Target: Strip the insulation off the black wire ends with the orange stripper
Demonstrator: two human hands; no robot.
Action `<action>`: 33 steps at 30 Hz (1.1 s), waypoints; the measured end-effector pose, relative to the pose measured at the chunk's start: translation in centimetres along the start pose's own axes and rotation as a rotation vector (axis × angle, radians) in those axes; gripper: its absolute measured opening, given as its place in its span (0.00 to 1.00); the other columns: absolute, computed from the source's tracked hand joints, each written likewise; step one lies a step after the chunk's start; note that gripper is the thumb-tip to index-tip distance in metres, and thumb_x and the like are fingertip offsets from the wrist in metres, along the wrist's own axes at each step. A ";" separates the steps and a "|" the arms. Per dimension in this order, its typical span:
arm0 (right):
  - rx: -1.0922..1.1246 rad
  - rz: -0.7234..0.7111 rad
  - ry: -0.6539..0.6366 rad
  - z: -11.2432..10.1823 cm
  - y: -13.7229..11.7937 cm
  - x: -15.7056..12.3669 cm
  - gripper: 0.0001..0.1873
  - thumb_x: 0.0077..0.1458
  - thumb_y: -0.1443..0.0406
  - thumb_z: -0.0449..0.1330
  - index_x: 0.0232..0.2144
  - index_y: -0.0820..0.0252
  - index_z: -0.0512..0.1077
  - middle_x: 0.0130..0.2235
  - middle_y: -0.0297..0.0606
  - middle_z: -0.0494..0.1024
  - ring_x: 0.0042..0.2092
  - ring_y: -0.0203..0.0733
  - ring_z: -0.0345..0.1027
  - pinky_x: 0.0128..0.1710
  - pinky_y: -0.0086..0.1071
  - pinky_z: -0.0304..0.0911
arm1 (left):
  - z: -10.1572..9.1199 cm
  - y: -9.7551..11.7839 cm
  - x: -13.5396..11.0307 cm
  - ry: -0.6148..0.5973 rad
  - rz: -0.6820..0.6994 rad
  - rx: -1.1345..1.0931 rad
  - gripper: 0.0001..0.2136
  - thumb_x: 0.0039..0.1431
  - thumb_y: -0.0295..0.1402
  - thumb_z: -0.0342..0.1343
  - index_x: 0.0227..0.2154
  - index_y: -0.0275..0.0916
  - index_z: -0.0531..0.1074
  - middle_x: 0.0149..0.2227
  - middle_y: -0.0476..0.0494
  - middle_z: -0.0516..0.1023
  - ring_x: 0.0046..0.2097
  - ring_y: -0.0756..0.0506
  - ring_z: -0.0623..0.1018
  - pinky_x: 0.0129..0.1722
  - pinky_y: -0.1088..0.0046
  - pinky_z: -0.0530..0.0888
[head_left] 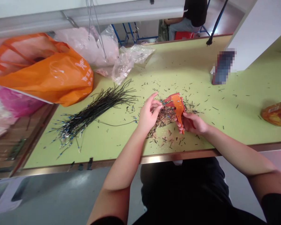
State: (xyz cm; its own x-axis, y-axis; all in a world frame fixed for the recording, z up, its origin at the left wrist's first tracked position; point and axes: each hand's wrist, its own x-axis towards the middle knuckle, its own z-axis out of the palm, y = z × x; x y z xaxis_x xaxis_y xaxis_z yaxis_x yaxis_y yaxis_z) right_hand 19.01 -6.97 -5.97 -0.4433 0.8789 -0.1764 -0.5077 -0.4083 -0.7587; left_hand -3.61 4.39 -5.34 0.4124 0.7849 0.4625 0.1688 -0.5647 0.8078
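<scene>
My right hand [192, 122] is closed around the handles of an orange wire stripper [177, 106], held upright over a heap of stripped wire scraps [163, 120]. My left hand [150, 112] pinches a thin black wire [117, 124] at the stripper's jaws; the wire trails left across the table. A bundle of black wires [93, 109] with blue ends lies further left on the green table [121, 143].
An orange plastic bag [49, 72] and clear and pink bags [121, 59] sit at the back left. A phone [222, 67] leans on a white box at the right, near an orange packet [277, 112]. Another person sits beyond the table [184, 18].
</scene>
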 end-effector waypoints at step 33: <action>-0.231 -0.021 0.254 2.7 1.3 0.3 0.34 0.55 0.39 0.70 0.24 0.54 0.58 0.19 0.21 0.55 0.18 0.29 0.43 0.17 0.26 0.41 | -0.1 0.2 0.2 -0.204 -0.086 0.325 0.12 0.75 0.39 0.50 0.35 0.43 0.74 0.28 0.48 0.77 0.30 0.44 0.75 0.34 0.70 0.68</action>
State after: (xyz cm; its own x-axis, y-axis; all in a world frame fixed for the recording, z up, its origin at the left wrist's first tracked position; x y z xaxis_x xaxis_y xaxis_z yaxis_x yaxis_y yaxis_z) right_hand 16.23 -7.95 -5.30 -0.2215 0.9318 -0.2876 -0.3211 -0.3482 -0.8807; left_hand -3.60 4.43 -5.05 0.5484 0.7847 0.2891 0.4722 -0.5759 0.6674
